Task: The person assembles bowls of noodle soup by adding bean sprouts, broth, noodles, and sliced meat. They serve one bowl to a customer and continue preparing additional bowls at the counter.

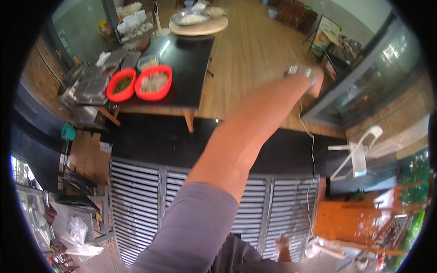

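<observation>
My left arm stretches across the view to the upper right, in a grey sleeve, with a metal-banded watch point(300, 72) at the wrist. My left hand point(317, 82) is blurred beside the frame of a glass door point(327, 102); whether it touches the frame I cannot tell. Low in the view, my right hand point(284, 244) hangs over the slatted metal grating point(247, 204). It is small and blurred, and its grip is unclear. A white cable point(313, 160) runs from near the door down past the right hand's side.
A black table point(184, 65) bears two red baskets of food point(153, 95) point(117, 97), trays point(92, 90) and a round wooden board point(205, 30) with a metal bowl point(190, 17). Right: a white folding chair point(358, 158) and a wooden table point(344, 218). Cardboard point(89, 157) stands left.
</observation>
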Available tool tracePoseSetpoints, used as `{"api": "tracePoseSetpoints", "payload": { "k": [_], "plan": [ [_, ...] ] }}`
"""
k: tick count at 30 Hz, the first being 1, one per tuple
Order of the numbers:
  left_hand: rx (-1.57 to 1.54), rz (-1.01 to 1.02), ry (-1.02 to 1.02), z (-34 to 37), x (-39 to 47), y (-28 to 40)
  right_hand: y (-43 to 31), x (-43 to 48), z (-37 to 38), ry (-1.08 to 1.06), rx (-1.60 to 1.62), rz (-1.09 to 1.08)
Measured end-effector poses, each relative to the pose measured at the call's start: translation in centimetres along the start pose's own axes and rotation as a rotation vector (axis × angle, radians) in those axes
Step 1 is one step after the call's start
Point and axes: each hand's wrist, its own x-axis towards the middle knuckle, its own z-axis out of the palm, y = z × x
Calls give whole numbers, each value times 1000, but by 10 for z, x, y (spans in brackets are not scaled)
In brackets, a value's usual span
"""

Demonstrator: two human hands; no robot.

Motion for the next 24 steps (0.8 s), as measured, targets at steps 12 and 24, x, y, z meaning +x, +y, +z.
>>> {"api": "tracePoseSetpoints", "payload": {
  "k": [12, 24],
  "plan": [
    [-839, -221, -386, 266, 75, -214, -347, 158, 88, -160, 200, 303],
    [-1277, -1699, -109, 277, -37, -440, -1034, 426, 101, -234, 171, -240]
  ]
}}
